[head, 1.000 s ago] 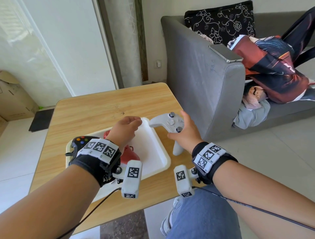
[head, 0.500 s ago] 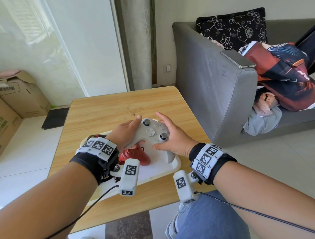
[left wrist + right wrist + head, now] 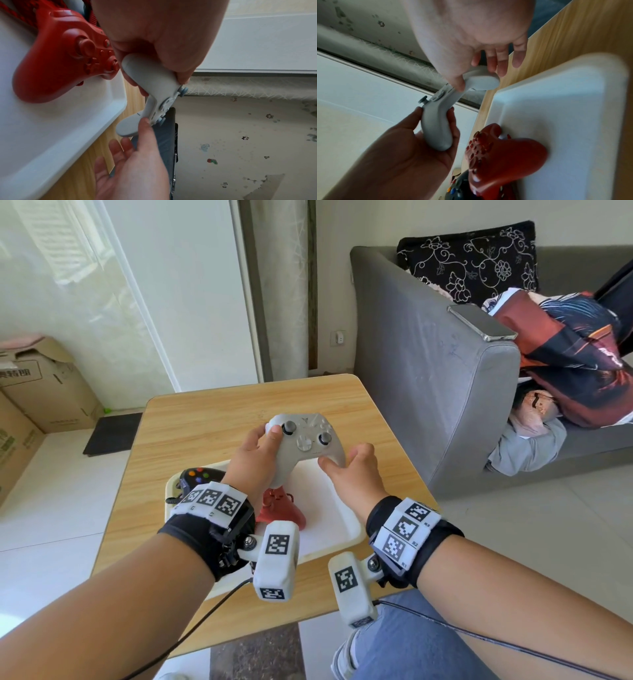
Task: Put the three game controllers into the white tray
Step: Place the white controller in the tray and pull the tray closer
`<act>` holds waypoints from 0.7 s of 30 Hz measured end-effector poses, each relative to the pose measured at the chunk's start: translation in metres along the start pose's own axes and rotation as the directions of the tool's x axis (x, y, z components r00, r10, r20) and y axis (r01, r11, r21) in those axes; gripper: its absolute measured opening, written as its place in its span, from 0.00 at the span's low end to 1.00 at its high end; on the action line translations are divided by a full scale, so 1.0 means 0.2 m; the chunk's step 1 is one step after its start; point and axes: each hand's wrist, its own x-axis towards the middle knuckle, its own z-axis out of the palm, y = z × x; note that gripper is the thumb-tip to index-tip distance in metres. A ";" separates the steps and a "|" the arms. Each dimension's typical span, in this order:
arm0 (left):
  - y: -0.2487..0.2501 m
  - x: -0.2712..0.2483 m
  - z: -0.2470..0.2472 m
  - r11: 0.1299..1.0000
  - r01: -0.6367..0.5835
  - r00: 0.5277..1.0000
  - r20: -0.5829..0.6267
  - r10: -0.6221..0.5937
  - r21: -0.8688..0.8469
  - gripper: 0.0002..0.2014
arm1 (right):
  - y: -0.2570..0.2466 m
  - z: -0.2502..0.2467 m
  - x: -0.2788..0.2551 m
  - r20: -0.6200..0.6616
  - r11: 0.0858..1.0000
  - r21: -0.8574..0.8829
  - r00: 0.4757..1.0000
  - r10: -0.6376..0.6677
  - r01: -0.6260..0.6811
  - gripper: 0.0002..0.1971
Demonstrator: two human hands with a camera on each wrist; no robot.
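Observation:
My left hand (image 3: 270,446) grips the left handle of the white controller (image 3: 306,440), thumb beside its left stick, and holds it in the air above the far edge of the white tray (image 3: 342,537). My right hand (image 3: 342,463) is under the right handle: the thumb touches it, the fingers are straight. From the left wrist, the white controller (image 3: 154,86) hangs past the tray's rim (image 3: 96,121). The red controller (image 3: 282,508) lies in the tray below my left wrist. The black controller (image 3: 198,475) lies at the tray's left end.
The tray sits on a small wooden table (image 3: 212,422). A grey sofa (image 3: 428,378) stands close on the right, with a phone (image 3: 481,323) on its armrest. Cardboard boxes (image 3: 34,392) stand on the floor at the left. My knee (image 3: 411,645) is at the table's near edge.
The white controller has gone from the table's right side to above the tray. My left hand has taken its left handle, and my right hand has loosened its hold.

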 end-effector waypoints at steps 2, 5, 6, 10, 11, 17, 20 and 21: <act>0.00 -0.02 0.01 0.999 -0.009 1.000 -0.004 0.009 -0.034 0.30 | -0.01 0.03 0.00 0.076 0.998 0.052 0.997 0.017 -0.021 0.13; -0.04 -0.03 0.03 0.998 0.005 1.000 -0.005 -0.005 -0.064 0.19 | -0.03 0.06 0.00 0.171 0.971 0.217 0.983 0.066 -0.103 0.11; -0.05 -0.04 0.03 0.996 0.017 1.000 0.003 -0.017 -0.088 0.17 | -0.03 0.06 0.00 0.190 0.961 0.250 0.979 0.073 -0.120 0.12; -0.10 -0.07 0.05 0.986 0.055 0.997 0.064 -0.046 -0.160 0.19 | -0.01 0.07 0.01 0.271 0.929 0.333 0.960 0.070 -0.161 0.18; -0.12 -0.08 0.05 0.990 0.050 0.997 0.064 -0.042 -0.128 0.19 | -0.01 0.06 0.01 0.283 0.914 0.362 0.956 0.077 -0.181 0.19; -0.21 -0.14 0.06 0.988 0.040 0.996 0.073 -0.052 0.152 0.23 | 0.05 0.04 0.01 0.354 0.950 0.261 0.933 0.068 -0.169 0.48; -0.23 -0.17 0.08 0.973 0.051 0.993 0.096 -0.074 0.224 0.27 | 0.10 0.04 0.02 0.377 0.970 0.198 0.924 0.059 -0.143 0.52; -0.24 -0.17 0.09 0.968 0.060 0.991 0.099 -0.086 0.243 0.29 | 0.12 0.04 0.03 0.383 0.973 0.183 0.922 0.060 -0.139 0.50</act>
